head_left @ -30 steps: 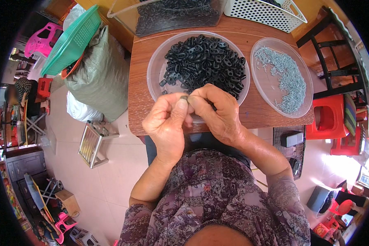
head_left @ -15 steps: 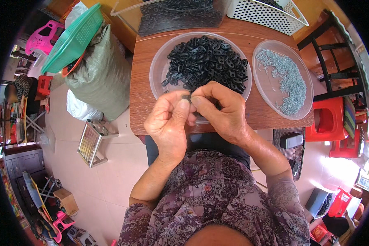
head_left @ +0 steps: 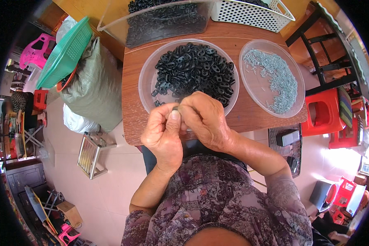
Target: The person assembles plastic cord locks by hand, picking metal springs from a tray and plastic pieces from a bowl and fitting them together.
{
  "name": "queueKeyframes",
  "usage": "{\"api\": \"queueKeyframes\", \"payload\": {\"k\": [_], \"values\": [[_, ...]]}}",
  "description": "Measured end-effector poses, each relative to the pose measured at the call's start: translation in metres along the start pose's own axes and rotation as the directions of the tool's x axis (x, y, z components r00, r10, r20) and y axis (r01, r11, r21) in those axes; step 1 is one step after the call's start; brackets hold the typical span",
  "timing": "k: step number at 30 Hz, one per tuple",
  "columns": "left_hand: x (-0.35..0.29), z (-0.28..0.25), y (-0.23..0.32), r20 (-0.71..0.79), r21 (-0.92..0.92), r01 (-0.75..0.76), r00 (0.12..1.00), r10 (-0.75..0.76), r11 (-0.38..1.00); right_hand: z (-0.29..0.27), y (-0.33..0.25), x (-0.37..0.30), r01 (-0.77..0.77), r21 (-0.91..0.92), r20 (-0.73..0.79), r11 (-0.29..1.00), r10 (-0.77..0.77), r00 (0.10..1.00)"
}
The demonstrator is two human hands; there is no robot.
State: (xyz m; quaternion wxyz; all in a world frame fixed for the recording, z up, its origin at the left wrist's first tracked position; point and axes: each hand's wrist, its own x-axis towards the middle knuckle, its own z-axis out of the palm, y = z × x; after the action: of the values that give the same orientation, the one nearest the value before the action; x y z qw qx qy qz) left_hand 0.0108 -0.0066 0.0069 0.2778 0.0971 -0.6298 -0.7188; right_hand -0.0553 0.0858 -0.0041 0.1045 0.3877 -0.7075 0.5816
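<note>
Just in front of the near edge of the table, my two hands meet at their fingertips. Thumb and fingers of my left hand (head_left: 163,133) pinch a small black plastic piece (head_left: 176,108), mostly covered by the fingers. Against it press the bent fingers of my right hand (head_left: 206,122); whatever is between them is hidden. Beyond the hands stands a round clear tray (head_left: 149,82) heaped with black two-holed plastic pieces (head_left: 192,67). To its right, a second clear tray (head_left: 258,91) carries many small silvery screws (head_left: 281,84).
At the table's (head_left: 131,106) far side stand a clear bin (head_left: 164,28) of black pieces and a white perforated basket (head_left: 250,15). A full sack (head_left: 100,86) and a small metal-framed stool (head_left: 92,153) are on the left, a red stool (head_left: 320,110) on the right.
The view has shifted slightly, so the table and trays sit a little further left. My right hand has turned more over the fingertips of my left; both stay together.
</note>
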Motion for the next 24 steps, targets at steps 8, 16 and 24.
{"api": "queueKeyframes", "payload": {"k": [8,16,24], "values": [[0.006,-0.006,0.004,0.009,-0.009,0.142,0.99,-0.142,0.99,-0.027,-0.006,0.011,-0.16,-0.032,0.065,0.987,0.162,0.985],[0.013,-0.024,0.0,-0.077,-0.036,0.089,0.993,-0.092,0.995,-0.068,0.018,0.036,-0.02,-0.323,0.057,0.946,0.04,0.998],[0.011,-0.023,-0.004,-0.068,-0.067,0.128,0.989,-0.132,0.99,-0.035,0.044,0.082,0.331,-0.518,0.29,0.789,-0.203,0.935]]}}
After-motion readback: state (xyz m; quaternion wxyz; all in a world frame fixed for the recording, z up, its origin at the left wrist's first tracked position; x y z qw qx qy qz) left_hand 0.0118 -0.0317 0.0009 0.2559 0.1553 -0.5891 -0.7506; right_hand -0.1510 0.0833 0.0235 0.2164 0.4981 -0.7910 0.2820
